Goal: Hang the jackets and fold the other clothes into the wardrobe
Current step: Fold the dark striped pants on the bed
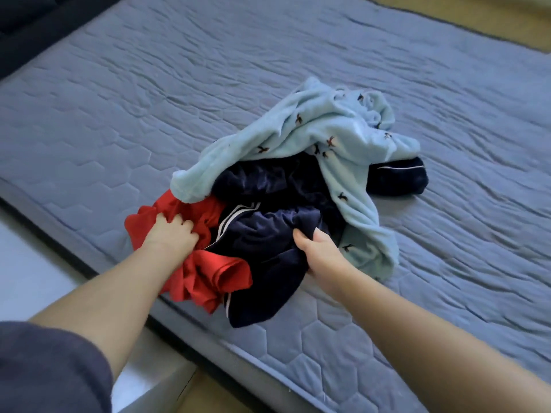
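Note:
A heap of clothes lies near the front edge of the bed. My left hand [173, 234] grips a crumpled red garment [214, 272] at the heap's left side. My right hand [320, 250] holds a dark navy garment [262, 234] with white stripes in the middle of the heap. A light blue fleece piece [313, 129] with small dark bird prints drapes over the back and right of the pile. Another dark navy piece [396, 175] with a thin white line peeks out at the far right, half hidden under the fleece.
The heap rests on a grey-blue quilted mattress [149, 99] that fills most of the view. Its front edge [104, 260] runs diagonally below my arms, with pale floor beyond. A dark headboard or sofa [26, 22] sits at the top left.

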A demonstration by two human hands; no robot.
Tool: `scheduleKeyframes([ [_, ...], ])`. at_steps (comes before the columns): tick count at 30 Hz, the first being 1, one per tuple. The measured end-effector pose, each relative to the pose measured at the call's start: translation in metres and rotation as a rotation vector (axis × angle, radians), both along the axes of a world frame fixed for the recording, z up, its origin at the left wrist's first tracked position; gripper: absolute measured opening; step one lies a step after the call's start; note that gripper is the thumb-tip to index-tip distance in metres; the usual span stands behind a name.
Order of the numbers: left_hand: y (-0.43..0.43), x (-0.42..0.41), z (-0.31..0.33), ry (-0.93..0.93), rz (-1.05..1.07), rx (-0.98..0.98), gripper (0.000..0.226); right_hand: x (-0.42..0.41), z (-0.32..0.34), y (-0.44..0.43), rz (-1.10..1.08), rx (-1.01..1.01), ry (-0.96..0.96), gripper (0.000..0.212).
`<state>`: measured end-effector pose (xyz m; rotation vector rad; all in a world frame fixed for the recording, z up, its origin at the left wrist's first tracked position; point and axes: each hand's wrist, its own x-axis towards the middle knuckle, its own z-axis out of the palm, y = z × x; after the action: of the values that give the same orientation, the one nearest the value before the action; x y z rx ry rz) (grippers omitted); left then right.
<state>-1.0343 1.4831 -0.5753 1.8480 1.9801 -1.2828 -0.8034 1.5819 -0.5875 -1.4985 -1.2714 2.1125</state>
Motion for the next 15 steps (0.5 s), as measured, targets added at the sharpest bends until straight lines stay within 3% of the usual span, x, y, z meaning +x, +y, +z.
scheduleKeyframes([
  [3,0.015,0.048,0.045,-0.200,0.214,0.078,0.037,0.033,0.064,0.017,0.073,0.134,0.014,0.017],
  [8,0.042,0.141,0.139,-0.906,0.594,0.469,0.052,0.102,0.197,0.030,0.178,0.286,0.033,0.016],
  [12,0.057,0.209,0.236,-1.373,0.708,0.646,0.084,0.168,0.313,0.032,0.280,0.480,-0.066,0.017],
  [15,0.066,0.254,0.321,-1.522,0.655,0.697,0.087,0.218,0.402,0.028,0.329,0.572,-0.085,0.016],
])
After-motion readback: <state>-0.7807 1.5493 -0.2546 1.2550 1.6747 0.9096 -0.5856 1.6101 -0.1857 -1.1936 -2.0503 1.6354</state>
